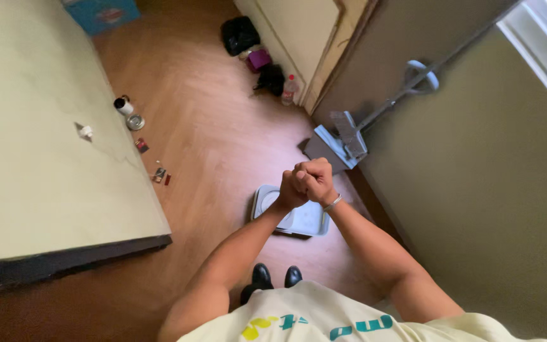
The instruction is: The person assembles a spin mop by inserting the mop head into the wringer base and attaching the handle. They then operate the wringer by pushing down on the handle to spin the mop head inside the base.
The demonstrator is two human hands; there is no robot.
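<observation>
Two fists, left hand (291,190) and right hand (316,180), clasped tight, fingers curled, holding nothing visible. Directly below: white rectangular plastic tray (308,220); grey long-handled flat mop (343,140) at 1 o'clock. Trip risk if stepping forward blind.

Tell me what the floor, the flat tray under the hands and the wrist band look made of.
Floor: wood or wood-look laminate, reddish-brown, faint plank grain, soft sheen. Tray: probably plastic, pale grey, rounded rim. Band on the right hand: likely metal; silvery glint.
</observation>
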